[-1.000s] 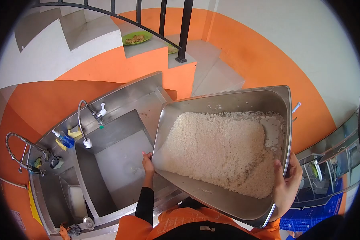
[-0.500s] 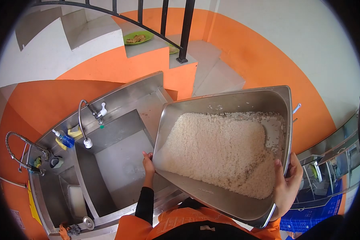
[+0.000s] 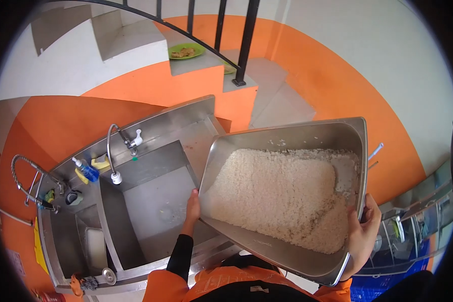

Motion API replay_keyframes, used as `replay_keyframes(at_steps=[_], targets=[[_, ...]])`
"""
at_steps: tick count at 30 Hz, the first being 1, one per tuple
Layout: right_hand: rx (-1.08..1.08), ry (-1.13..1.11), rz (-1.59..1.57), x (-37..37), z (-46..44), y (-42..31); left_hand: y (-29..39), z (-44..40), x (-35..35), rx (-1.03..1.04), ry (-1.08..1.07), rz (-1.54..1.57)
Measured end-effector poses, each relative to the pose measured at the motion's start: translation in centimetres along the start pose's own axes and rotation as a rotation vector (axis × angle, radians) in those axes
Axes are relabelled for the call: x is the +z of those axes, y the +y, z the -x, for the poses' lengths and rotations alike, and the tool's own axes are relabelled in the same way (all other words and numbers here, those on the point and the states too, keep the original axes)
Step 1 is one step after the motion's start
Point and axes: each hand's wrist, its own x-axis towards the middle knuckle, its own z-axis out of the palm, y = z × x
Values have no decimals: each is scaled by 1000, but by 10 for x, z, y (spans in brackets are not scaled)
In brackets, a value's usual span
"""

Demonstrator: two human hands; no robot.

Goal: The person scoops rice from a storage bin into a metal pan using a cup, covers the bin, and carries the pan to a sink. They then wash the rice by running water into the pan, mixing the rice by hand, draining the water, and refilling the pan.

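A deep rectangular metal pan (image 3: 287,137) is held up in front of my body, tilted, its right end nearer to me. White rice (image 3: 274,194) covers most of its bottom, with loose grains on the walls. My left hand (image 3: 192,209) grips the pan's left end, fingers partly hidden behind it. At the right end, my right hand (image 3: 363,234) is wrapped round the rim, thumb on the inner side. Left of the pan lies a metal sink basin (image 3: 158,201) with a little cloudy water at its bottom.
A curved faucet (image 3: 115,151) and a blue soap bottle (image 3: 88,170) stand behind the basins. A second spray faucet (image 3: 22,173) is at far left. Green plate (image 3: 186,51) with food sits on the stairs. Blue crates (image 3: 387,284) and a glass-and-metal rack (image 3: 412,226) are at right.
The view has shifted, so the sink and stairs appear slightly further right and lower. My left fingers now lie closer against the pan's end. Both hands still hold the pan.
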Motion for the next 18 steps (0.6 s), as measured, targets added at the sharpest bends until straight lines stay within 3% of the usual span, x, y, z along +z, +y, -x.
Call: replay_keyframes(at_steps=[8,12,18], targets=[[40,-44,-242,-5,-48,47,62,12,-38,-131,-1,-48],[115,-288,-318,-3,-73,82,70,45,-78,-217,88,-89],[131,-545,-409,91,-78,81,43,71,-180,-322,308,-162]])
